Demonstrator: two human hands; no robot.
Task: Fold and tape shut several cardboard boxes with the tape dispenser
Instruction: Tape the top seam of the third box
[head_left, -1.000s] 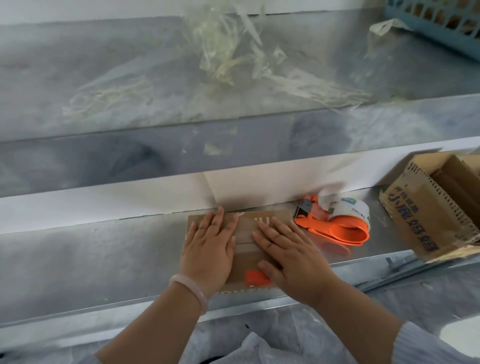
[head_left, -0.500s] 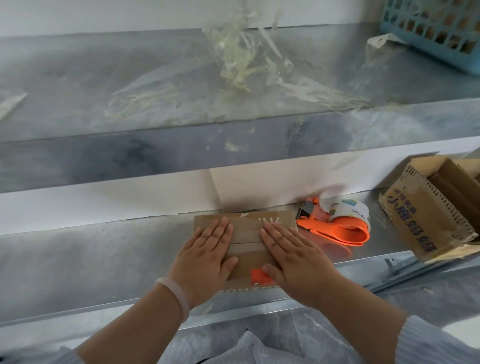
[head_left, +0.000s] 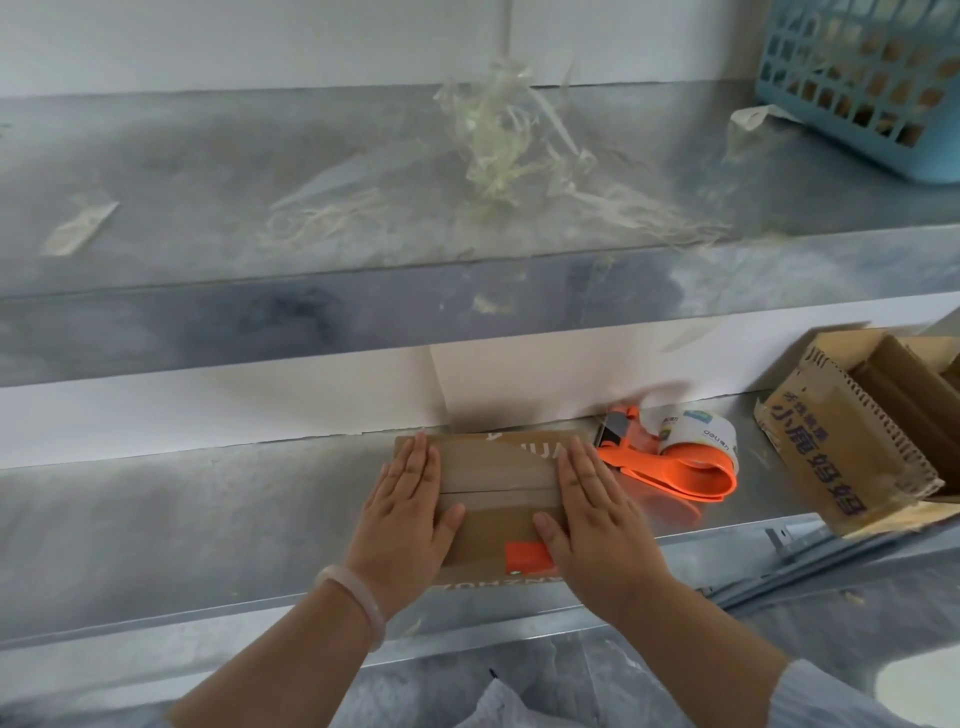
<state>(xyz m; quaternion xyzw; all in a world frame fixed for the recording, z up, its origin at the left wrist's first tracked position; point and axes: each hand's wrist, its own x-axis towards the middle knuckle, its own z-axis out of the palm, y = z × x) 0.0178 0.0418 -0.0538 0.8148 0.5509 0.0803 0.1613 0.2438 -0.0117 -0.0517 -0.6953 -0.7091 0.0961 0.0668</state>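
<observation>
We press both palms flat on the box lying on the lower shelf — left hand at its left end, right hand at its right, fingers straight, clasping nothing. A strip of tape runs between them. The orange dispenser lies just right of the box — an open carton sits farther right.

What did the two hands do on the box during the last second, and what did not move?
The left hand and the right hand slid apart along the tape, from the middle of the box to its ends. Both stay flat and hold nothing. The box and the tape dispenser kept their places.
</observation>
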